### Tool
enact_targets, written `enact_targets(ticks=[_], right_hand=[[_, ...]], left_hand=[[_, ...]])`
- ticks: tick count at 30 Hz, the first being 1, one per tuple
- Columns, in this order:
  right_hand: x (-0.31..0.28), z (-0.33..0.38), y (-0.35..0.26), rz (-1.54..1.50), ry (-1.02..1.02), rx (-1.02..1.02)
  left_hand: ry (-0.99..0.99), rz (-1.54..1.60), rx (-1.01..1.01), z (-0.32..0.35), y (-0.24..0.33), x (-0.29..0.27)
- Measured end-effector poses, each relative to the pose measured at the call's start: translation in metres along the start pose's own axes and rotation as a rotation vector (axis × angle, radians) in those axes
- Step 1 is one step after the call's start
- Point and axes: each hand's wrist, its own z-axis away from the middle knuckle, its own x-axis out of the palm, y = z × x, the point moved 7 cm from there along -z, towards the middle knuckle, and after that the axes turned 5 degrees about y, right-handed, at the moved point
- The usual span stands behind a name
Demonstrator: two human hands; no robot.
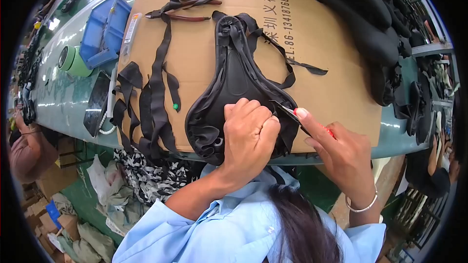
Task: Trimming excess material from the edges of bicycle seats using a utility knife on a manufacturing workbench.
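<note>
A black bicycle saddle (236, 75) lies upside down with its narrow nose away from me, its black cover gathered in folds round the rim. My left hand (250, 134) is closed in a fist over the wide rear part; whatever its fingers grip is hidden beneath. In my right hand (341, 153) is a red-handled knife (287, 109), its blade pointing up and left at the saddle's right edge. From that side a loose black strip (279, 51) curls away. Further black offcut strips (158, 80) lie to the left, one beside a small green piece (175, 107).
Cardboard (341, 97) covers the work table. Red-handled pliers (190, 18) lie at the far left under a black strip. Left of the cardboard are a blue bin (102, 31), a green roll (78, 61) and a phone (97, 102). Black saddles (360, 19) pile up at far right.
</note>
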Motion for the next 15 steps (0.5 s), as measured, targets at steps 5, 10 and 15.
enact_targets(ticks=[5, 10, 15], right_hand=[[0.003, 0.020, 0.000, -0.027, -0.094, 0.131], [0.035, 0.072, -0.016, -0.221, 0.149, 0.362], [0.026, 0.039, 0.015, -0.104, 0.229, 0.237]], left_hand=[[0.145, 0.107, 0.033, -0.003, -0.004, -0.010], [0.382, 0.540, -0.218, 0.005, -0.020, -0.018], [-0.157, 0.658, -0.608, -0.004, 0.001, -0.013]])
